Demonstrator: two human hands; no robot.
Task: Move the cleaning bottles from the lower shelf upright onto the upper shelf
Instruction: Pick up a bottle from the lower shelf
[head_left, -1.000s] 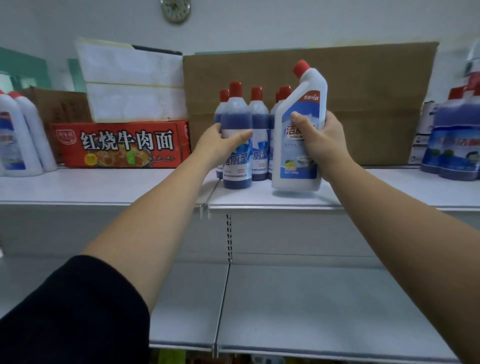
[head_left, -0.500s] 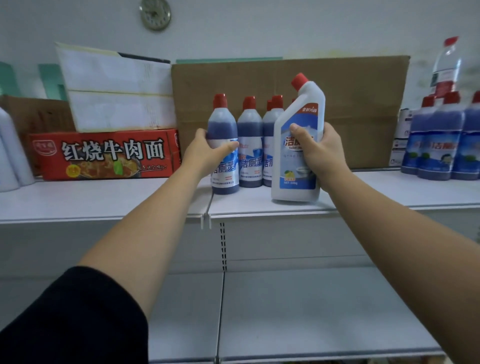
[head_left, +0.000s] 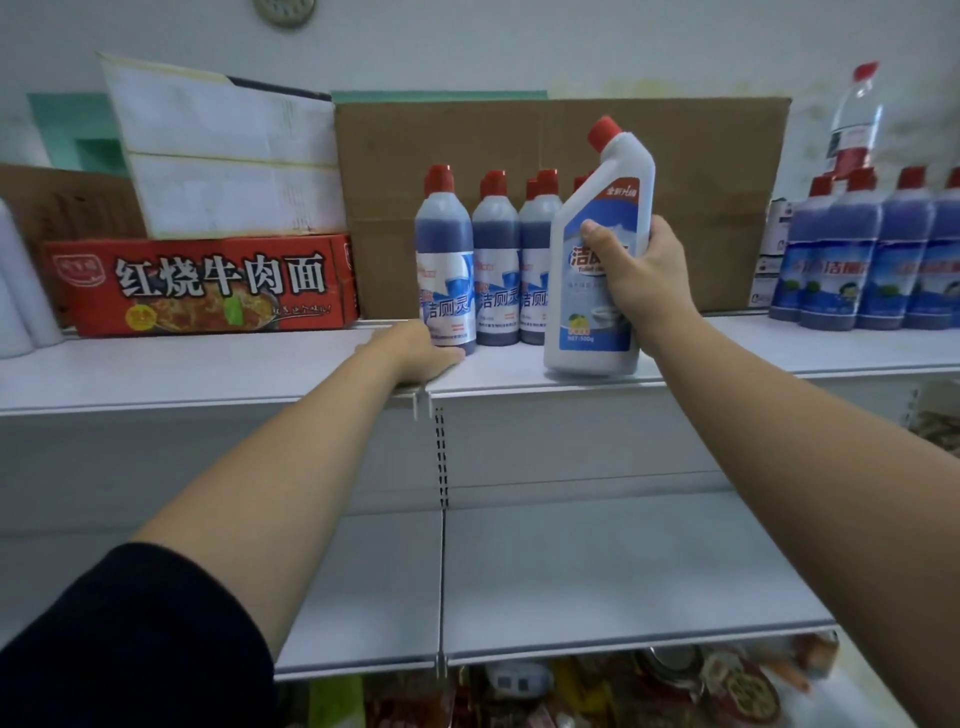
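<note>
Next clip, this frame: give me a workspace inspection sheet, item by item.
Surface: white upper shelf and lower shelf.
Job's things: white bottle upright at the upper shelf's front edge; blue bottles upright behind it; second blue group at far right.
Clutter: red noodle carton, cardboard sheet, white boxes, clear water bottle.
Grippers: left hand lies on the upper shelf by the front blue bottle's base, contact unclear; right hand grips the white bottle.
Cables: nothing seen.
Surroundings: wall clock; packaged goods below the lower shelf.
</note>
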